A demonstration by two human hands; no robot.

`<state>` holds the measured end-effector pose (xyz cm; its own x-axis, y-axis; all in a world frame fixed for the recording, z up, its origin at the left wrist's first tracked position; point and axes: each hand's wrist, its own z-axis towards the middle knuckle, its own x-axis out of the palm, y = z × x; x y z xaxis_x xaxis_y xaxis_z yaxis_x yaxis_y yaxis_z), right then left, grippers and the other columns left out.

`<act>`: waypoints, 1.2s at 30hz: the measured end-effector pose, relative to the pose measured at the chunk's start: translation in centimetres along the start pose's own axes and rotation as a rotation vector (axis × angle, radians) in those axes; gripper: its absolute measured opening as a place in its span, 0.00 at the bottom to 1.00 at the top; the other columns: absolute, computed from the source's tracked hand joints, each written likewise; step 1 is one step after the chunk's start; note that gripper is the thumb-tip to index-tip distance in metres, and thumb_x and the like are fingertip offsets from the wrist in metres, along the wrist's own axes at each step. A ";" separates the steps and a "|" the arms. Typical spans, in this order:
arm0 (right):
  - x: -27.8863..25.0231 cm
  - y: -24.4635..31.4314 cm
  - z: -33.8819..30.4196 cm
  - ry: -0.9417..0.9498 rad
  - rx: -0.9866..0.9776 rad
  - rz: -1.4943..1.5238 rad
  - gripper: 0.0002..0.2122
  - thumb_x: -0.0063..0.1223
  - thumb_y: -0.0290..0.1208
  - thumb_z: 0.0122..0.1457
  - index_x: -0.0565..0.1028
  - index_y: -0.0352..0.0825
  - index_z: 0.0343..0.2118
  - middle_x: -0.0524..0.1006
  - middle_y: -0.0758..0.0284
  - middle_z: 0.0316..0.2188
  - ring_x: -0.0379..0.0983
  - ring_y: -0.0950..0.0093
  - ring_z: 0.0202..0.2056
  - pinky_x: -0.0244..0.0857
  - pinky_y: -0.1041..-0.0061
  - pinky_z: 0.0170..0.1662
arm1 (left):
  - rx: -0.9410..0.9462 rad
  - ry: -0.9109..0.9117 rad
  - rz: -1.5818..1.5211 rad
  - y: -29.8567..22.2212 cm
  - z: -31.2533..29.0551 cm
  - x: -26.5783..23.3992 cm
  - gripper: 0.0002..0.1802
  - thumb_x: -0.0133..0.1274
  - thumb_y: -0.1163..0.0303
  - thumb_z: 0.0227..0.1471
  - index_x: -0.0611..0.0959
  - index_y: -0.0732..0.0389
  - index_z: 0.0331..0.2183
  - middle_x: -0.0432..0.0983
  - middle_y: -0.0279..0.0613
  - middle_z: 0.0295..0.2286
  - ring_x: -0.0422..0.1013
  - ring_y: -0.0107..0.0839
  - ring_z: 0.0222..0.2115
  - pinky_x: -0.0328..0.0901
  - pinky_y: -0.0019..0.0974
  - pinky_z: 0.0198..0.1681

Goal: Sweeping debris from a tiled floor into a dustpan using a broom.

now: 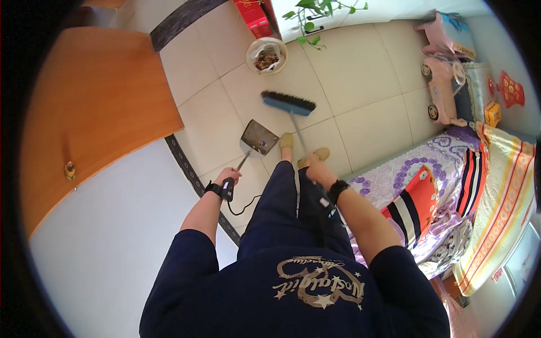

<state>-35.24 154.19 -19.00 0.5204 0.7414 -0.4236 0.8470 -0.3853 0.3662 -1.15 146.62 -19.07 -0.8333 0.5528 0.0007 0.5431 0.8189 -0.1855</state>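
Observation:
My left hand (228, 176) is closed around the handle of a dustpan (260, 137). The dark pan has a few small bits in it, one of them blue, and sits by the floor just left of my feet. My right hand (321, 172) grips the handle of a broom (288, 103). Its blue head with black bristles is ahead of my feet, right of and beyond the dustpan, apart from it. Both wrists carry black strapped devices, and a black cable hangs by the left one.
A lined bin (266, 56) holding refuse stands ahead, beside a red box (253, 19) and a leafy plant (313, 22). An orange wooden door (101, 124) is on the left. On the right are a pink toy car (443, 90) and a couch with striped cushions (414, 205).

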 end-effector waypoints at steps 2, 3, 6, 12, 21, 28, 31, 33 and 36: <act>1.0 1.8 -1.6 0.110 -0.025 0.201 0.26 0.37 0.24 0.46 0.52 0.34 0.53 0.73 0.51 0.25 0.72 0.58 0.27 0.65 0.64 0.29 | 0.029 -0.056 -0.199 2.2 0.7 -0.3 0.08 0.48 0.79 0.36 0.72 0.69 0.26 0.65 0.39 0.16 0.64 0.25 0.15 0.57 0.25 0.15; 1.4 1.4 -2.5 0.154 -0.003 0.310 0.27 0.38 0.23 0.45 0.54 0.36 0.52 0.72 0.49 0.26 0.71 0.57 0.27 0.65 0.64 0.28 | 0.057 -0.066 -0.359 1.1 0.6 1.0 0.09 0.50 0.76 0.36 0.73 0.69 0.26 0.66 0.40 0.15 0.65 0.26 0.15 0.59 0.25 0.16; 1.2 0.9 -5.4 0.189 -0.006 0.468 0.28 0.40 0.24 0.44 0.55 0.39 0.52 0.72 0.48 0.25 0.71 0.58 0.25 0.65 0.66 0.26 | -0.195 -0.052 -0.769 -0.4 -0.5 2.1 0.16 0.54 0.63 0.43 0.74 0.67 0.29 0.65 0.42 0.20 0.65 0.27 0.20 0.63 0.24 0.19; -0.8 -3.9 -11.6 0.069 -0.019 0.492 0.30 0.43 0.25 0.44 0.54 0.43 0.54 0.73 0.52 0.24 0.70 0.66 0.18 0.63 0.70 0.21 | -0.287 0.142 -1.464 2.6 -2.0 0.9 0.20 0.43 0.56 0.51 0.62 0.61 0.20 0.56 0.36 0.15 0.56 0.24 0.12 0.57 0.24 0.15; 1.4 -14.2 -16.2 -0.205 0.127 0.482 0.29 0.44 0.24 0.45 0.53 0.35 0.54 0.72 0.55 0.20 0.69 0.69 0.16 0.63 0.71 0.19 | 0.110 0.261 -0.883 7.3 -15.2 1.6 0.17 0.46 0.59 0.51 0.70 0.65 0.31 0.63 0.31 0.18 0.59 0.20 0.18 0.56 0.23 0.19; 4.2 -20.4 -19.8 -0.160 0.356 0.777 0.19 0.46 0.22 0.44 0.60 0.31 0.42 0.69 0.61 0.13 0.69 0.70 0.16 0.61 0.71 0.18 | 0.420 0.003 -0.596 3.7 -19.0 4.2 0.12 0.53 0.66 0.45 0.68 0.59 0.27 0.67 0.34 0.20 0.62 0.20 0.17 0.58 0.23 0.18; 7.9 -25.0 -21.9 -0.127 0.420 0.812 0.21 0.47 0.21 0.44 0.59 0.30 0.44 0.68 0.62 0.13 0.68 0.72 0.16 0.59 0.73 0.17 | 0.545 -0.077 -0.386 0.8 -14.9 4.1 0.11 0.53 0.69 0.44 0.67 0.61 0.27 0.68 0.36 0.20 0.63 0.20 0.15 0.58 0.24 0.15; 8.9 -25.2 -22.6 -0.100 0.418 0.840 0.24 0.47 0.20 0.43 0.58 0.30 0.47 0.67 0.63 0.12 0.68 0.73 0.16 0.59 0.73 0.16 | 0.582 -0.125 -0.334 -0.9 -12.1 3.9 0.13 0.54 0.70 0.42 0.67 0.62 0.26 0.69 0.38 0.19 0.63 0.22 0.13 0.59 0.25 0.13; 7.6 -21.4 -25.0 -0.132 0.425 0.871 0.32 0.45 0.19 0.43 0.50 0.32 0.55 0.70 0.63 0.17 0.67 0.75 0.17 0.61 0.75 0.19 | 0.625 -0.250 -0.208 -1.7 -8.1 2.8 0.16 0.57 0.70 0.38 0.67 0.64 0.26 0.70 0.41 0.17 0.63 0.23 0.10 0.60 0.27 0.12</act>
<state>-52.09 181.81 -9.39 0.9685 0.0462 -0.2448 0.1155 -0.9539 0.2769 -3.54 148.05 -10.83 -0.9527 0.2815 -0.1143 0.2716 0.6205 -0.7357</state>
